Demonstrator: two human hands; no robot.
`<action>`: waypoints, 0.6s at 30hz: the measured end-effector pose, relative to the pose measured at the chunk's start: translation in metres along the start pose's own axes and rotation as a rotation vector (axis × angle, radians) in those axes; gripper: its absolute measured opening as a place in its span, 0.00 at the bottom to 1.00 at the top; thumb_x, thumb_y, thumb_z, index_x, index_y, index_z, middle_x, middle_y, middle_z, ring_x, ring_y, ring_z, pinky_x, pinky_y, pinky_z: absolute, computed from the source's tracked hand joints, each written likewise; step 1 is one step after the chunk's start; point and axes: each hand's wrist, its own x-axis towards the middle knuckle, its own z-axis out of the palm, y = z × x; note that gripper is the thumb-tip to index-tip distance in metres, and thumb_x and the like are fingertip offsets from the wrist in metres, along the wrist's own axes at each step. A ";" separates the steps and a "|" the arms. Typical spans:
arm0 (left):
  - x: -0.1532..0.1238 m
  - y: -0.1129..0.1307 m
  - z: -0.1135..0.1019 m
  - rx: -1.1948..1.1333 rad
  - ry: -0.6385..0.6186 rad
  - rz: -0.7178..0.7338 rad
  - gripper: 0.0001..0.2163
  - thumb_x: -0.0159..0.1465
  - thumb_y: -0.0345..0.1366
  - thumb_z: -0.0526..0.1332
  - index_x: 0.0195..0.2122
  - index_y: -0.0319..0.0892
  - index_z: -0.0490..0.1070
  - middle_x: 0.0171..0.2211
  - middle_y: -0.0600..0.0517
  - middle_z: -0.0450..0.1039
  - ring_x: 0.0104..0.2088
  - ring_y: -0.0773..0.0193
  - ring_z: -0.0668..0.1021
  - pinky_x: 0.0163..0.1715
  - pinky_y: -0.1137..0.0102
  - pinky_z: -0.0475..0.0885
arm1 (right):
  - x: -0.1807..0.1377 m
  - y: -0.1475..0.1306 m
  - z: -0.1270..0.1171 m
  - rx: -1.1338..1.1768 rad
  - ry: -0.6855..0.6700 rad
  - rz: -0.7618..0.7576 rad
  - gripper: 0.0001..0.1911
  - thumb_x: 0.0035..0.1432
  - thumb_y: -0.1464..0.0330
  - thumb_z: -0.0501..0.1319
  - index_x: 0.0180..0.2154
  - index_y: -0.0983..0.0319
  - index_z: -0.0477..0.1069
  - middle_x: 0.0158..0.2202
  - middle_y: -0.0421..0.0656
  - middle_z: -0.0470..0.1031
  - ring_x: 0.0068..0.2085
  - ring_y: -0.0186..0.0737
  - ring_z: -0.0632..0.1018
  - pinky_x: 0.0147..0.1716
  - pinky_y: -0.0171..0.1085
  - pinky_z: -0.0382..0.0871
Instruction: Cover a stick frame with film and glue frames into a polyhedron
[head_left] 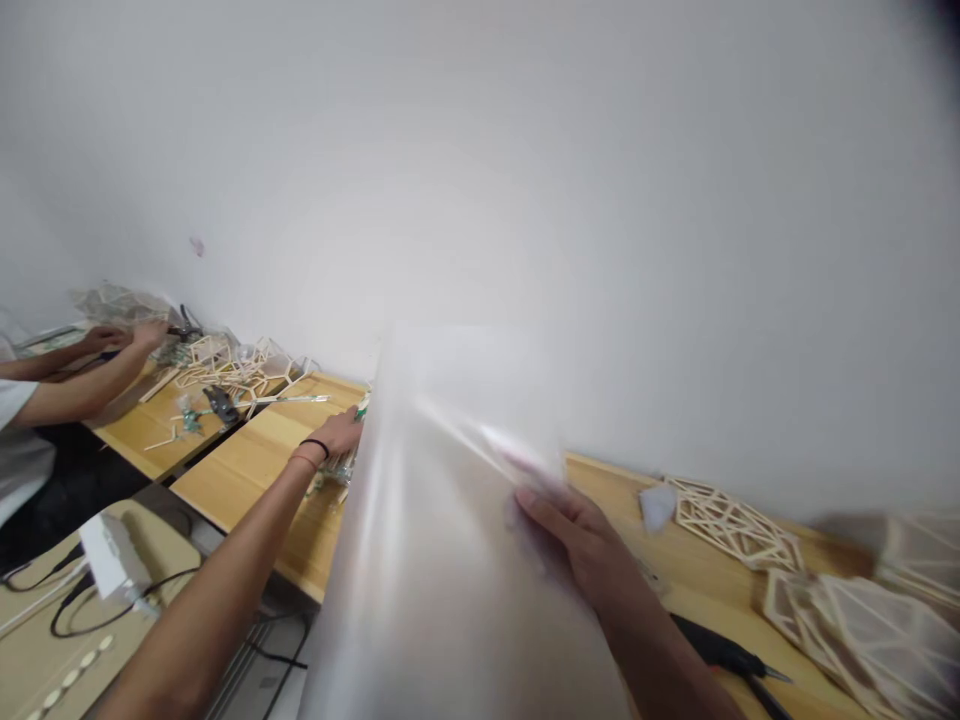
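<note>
My right hand [574,535] grips a large translucent plastic sheet [427,560], its thumb pressed on the near face. The sheet hangs in front of me and blurs what lies behind it. On the far side of its left edge, my left hand [341,437] reaches down over the table. It is close to a heap of small clear-and-green wrapped pieces [341,472]. The fingertips go behind the sheet, so their grip cannot be made out. Dark and reddish bands circle that wrist.
Wooden lattice frames [731,522] and sheet-covered panels [885,640] lie at right, near a black soldering-iron-like tool [724,650]. At left, another person's hands [124,338] work among wooden frames [240,370]. A white power box [112,555] with cables stands on a stool [169,540].
</note>
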 end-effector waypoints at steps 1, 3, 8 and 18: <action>0.004 -0.007 -0.006 0.009 -0.010 0.014 0.17 0.72 0.41 0.64 0.58 0.41 0.72 0.56 0.44 0.74 0.51 0.53 0.80 0.50 0.54 0.79 | 0.001 -0.002 0.000 0.004 0.013 -0.001 0.45 0.51 0.48 0.73 0.66 0.57 0.70 0.32 0.43 0.84 0.26 0.41 0.80 0.24 0.35 0.72; 0.015 -0.023 -0.018 0.035 -0.024 0.031 0.16 0.72 0.41 0.63 0.57 0.41 0.73 0.56 0.44 0.74 0.51 0.54 0.80 0.51 0.54 0.79 | -0.002 -0.001 -0.005 0.017 0.053 0.004 0.45 0.51 0.49 0.73 0.67 0.55 0.69 0.37 0.44 0.86 0.32 0.44 0.84 0.30 0.37 0.77; 0.039 -0.065 -0.037 0.159 0.033 -0.037 0.17 0.72 0.41 0.64 0.58 0.41 0.72 0.58 0.43 0.73 0.53 0.53 0.79 0.52 0.52 0.78 | -0.019 0.014 -0.034 -0.067 0.236 0.058 0.42 0.52 0.46 0.71 0.65 0.51 0.71 0.52 0.45 0.85 0.49 0.53 0.85 0.42 0.41 0.81; 0.062 -0.073 -0.034 0.375 -0.005 -0.147 0.17 0.71 0.41 0.64 0.58 0.40 0.72 0.57 0.43 0.74 0.53 0.52 0.79 0.52 0.52 0.78 | -0.039 0.035 -0.050 -0.081 0.398 0.073 0.37 0.50 0.44 0.71 0.60 0.48 0.77 0.56 0.42 0.82 0.54 0.56 0.83 0.50 0.43 0.79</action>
